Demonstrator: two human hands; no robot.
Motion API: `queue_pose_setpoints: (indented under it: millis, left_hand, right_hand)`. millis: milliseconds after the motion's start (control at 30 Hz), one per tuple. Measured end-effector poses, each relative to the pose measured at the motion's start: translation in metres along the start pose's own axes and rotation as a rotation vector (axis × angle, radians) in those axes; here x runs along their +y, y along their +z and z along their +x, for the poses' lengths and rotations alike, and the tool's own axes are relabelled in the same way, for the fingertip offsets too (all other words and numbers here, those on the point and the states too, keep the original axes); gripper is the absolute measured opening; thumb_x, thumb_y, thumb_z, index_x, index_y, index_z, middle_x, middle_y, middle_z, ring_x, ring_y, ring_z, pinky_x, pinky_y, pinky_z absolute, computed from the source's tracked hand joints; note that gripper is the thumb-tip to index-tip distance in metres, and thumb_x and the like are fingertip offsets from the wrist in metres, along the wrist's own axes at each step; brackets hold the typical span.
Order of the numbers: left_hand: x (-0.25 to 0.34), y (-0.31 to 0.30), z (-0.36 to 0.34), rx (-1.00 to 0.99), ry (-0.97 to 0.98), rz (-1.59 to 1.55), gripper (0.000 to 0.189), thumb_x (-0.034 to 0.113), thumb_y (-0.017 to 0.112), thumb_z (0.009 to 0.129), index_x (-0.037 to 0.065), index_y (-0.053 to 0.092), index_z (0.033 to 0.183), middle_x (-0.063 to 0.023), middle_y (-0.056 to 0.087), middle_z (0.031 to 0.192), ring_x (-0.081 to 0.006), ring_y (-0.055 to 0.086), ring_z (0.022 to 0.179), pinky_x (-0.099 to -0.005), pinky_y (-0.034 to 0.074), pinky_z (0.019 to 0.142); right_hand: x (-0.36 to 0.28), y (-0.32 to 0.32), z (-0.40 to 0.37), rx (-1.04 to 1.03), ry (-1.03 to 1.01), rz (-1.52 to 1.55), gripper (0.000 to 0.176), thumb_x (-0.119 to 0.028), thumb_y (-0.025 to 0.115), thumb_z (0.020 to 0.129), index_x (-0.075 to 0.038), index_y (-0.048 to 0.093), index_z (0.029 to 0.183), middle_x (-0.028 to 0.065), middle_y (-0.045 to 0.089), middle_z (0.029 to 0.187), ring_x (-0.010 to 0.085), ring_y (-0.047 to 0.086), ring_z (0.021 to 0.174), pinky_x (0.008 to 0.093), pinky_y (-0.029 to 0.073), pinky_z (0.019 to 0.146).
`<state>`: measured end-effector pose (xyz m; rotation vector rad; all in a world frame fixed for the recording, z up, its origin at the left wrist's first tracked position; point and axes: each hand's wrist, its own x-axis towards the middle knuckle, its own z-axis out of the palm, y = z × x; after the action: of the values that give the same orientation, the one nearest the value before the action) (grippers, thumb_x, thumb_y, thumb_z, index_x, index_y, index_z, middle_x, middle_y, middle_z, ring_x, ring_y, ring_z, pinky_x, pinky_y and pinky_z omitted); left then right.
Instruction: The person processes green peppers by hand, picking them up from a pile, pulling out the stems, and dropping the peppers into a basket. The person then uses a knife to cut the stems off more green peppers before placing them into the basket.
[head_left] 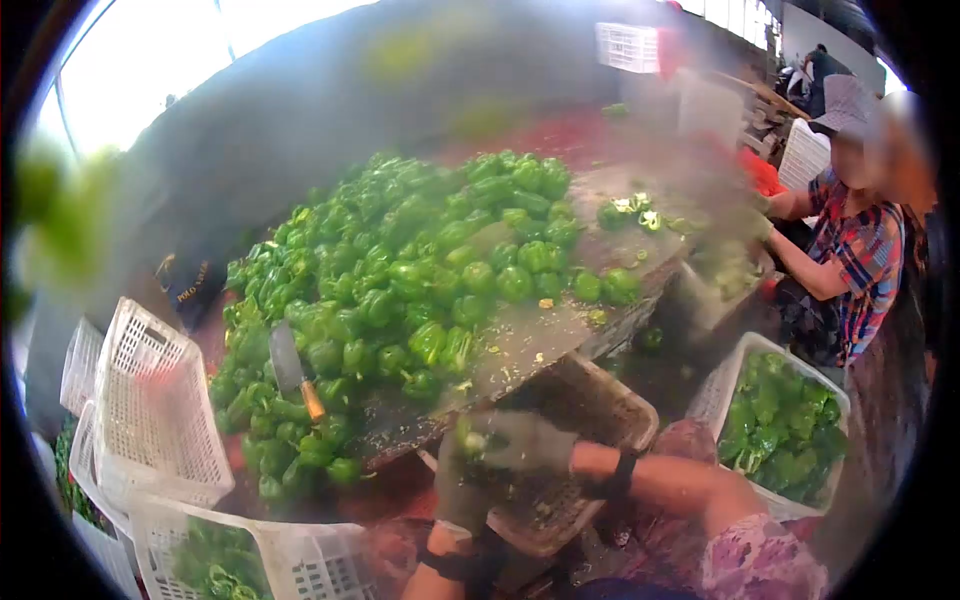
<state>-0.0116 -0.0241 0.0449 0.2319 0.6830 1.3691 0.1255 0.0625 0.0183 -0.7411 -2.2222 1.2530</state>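
Observation:
Both my hands wear greyish-green gloves and meet above a dirty crate at the near edge of the work table. My left hand (462, 490) is closed around a green pepper (474, 440), of which a small part with a pale spot shows. From the right, my right hand (530, 441) presses against the same pepper with its fingers bent; a smeared lens blurs the fingertips. Just beyond my hands lies a big heap of green peppers (380, 280) on the table (510, 360). A knife (287, 360) with a wooden handle rests on the heap's near left side.
Below my hands stands the dirty crate (635, 405). A white crate (845, 385) of green peppers is at right; white crates (165, 400) crowd the left, one near crate (310, 560) holding peppers. A co-worker (850, 240) in a plaid shirt handles peppers across the right side.

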Motion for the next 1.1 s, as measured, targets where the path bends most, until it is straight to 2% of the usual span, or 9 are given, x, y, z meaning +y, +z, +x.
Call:
queue_pose_setpoints:
  millis: [167, 200, 267, 300, 367, 500, 667, 767, 1100]
  left_hand:
    - [-0.029, -0.038, 0.019, 0.165, 0.22, 0.114, 0.032, 0.033, 0.048, 0.103, 0.009, 0.059, 0.121, -0.0081, 0.064, 0.112, -0.0219, 0.062, 0.102, -0.0384, 0.052, 0.091]
    - [-0.032, -0.045, 0.02, 0.166, 0.344, 0.504, 0.033, 0.033, 0.048, 0.103, 0.008, 0.059, 0.122, -0.0083, 0.064, 0.113, -0.0217, 0.061, 0.103, -0.0383, 0.051, 0.091]
    - [-0.029, -0.032, 0.029, 0.098, 0.389, 0.52, 0.036, 0.034, 0.046, 0.103, 0.007, 0.059, 0.123, -0.0091, 0.063, 0.114, -0.0219, 0.06, 0.106, -0.0384, 0.051, 0.093]
    - [-0.028, -0.019, 0.028, 0.064, 0.279, 0.162, 0.038, 0.035, 0.045, 0.103, 0.006, 0.058, 0.124, -0.0098, 0.063, 0.114, -0.0223, 0.06, 0.107, -0.0385, 0.05, 0.094]
    - [-0.024, -0.011, 0.025, -0.069, 0.251, 0.238, 0.04, 0.035, 0.043, 0.103, 0.004, 0.058, 0.122, -0.011, 0.062, 0.114, -0.024, 0.059, 0.107, -0.0394, 0.048, 0.096]
    - [-0.041, -0.053, 0.036, 0.106, 0.308, 0.248, 0.043, 0.037, 0.043, 0.103, 0.002, 0.057, 0.123, -0.0143, 0.061, 0.116, -0.0271, 0.058, 0.11, -0.0434, 0.047, 0.098]
    - [-0.045, -0.059, 0.025, 0.252, 0.249, 0.444, 0.045, 0.036, 0.043, 0.104, 0.003, 0.055, 0.132, -0.0154, 0.059, 0.126, -0.0293, 0.055, 0.117, -0.0429, 0.043, 0.105]
    - [-0.044, -0.066, 0.023, 0.214, 0.159, 0.353, 0.046, 0.035, 0.042, 0.105, 0.002, 0.054, 0.134, -0.0158, 0.058, 0.129, -0.0291, 0.054, 0.12, -0.0413, 0.042, 0.106]
    - [-0.035, -0.069, 0.028, 0.172, 0.119, 0.281, 0.046, 0.033, 0.042, 0.105, 0.005, 0.05, 0.14, -0.0153, 0.053, 0.137, -0.0279, 0.051, 0.125, -0.0455, 0.04, 0.108]
  right_hand:
    - [0.013, 0.032, -0.02, 0.032, 0.11, 0.298, 0.053, -0.03, 0.068, 0.089, -0.003, 0.056, 0.133, 0.0174, 0.066, 0.12, 0.0248, 0.063, 0.112, 0.0358, 0.05, 0.095]
    - [0.022, 0.033, -0.019, 0.038, 0.174, 0.406, 0.053, -0.031, 0.068, 0.09, -0.004, 0.056, 0.133, 0.0162, 0.066, 0.121, 0.0226, 0.062, 0.113, 0.0349, 0.049, 0.095]
    - [-0.01, 0.007, -0.022, -0.034, 0.235, 0.437, 0.055, -0.039, 0.067, 0.093, -0.005, 0.056, 0.136, 0.0125, 0.066, 0.124, 0.0179, 0.06, 0.113, 0.0326, 0.048, 0.096]
    - [-0.003, 0.011, -0.021, -0.027, 0.239, 0.492, 0.058, -0.042, 0.065, 0.094, -0.005, 0.055, 0.136, 0.0149, 0.065, 0.125, 0.0195, 0.06, 0.114, 0.0335, 0.048, 0.097]
    - [0.008, 0.019, -0.021, 0.025, 0.125, 0.402, 0.06, -0.044, 0.063, 0.094, 0.001, 0.055, 0.133, 0.0217, 0.065, 0.121, 0.0257, 0.061, 0.114, 0.0364, 0.048, 0.096]
    - [0.026, 0.031, -0.013, 0.03, 0.045, 0.442, 0.058, -0.04, 0.065, 0.092, 0.005, 0.057, 0.128, 0.0231, 0.065, 0.119, 0.0308, 0.063, 0.112, 0.0391, 0.048, 0.095]
    - [0.034, 0.037, -0.016, 0.029, 0.036, 0.447, 0.047, -0.032, 0.071, 0.084, -0.002, 0.062, 0.119, 0.0149, 0.066, 0.105, 0.0251, 0.064, 0.101, 0.0367, 0.049, 0.09]
    - [0.028, 0.024, -0.016, -0.113, 0.13, 0.35, 0.063, -0.034, 0.071, 0.077, 0.002, 0.057, 0.127, 0.0199, 0.065, 0.113, 0.0262, 0.063, 0.106, 0.0377, 0.049, 0.092]
    - [0.035, 0.036, -0.016, 0.019, -0.11, 0.334, 0.041, -0.03, 0.064, 0.088, 0.001, 0.059, 0.116, 0.0195, 0.065, 0.105, 0.0287, 0.064, 0.099, 0.041, 0.049, 0.086]
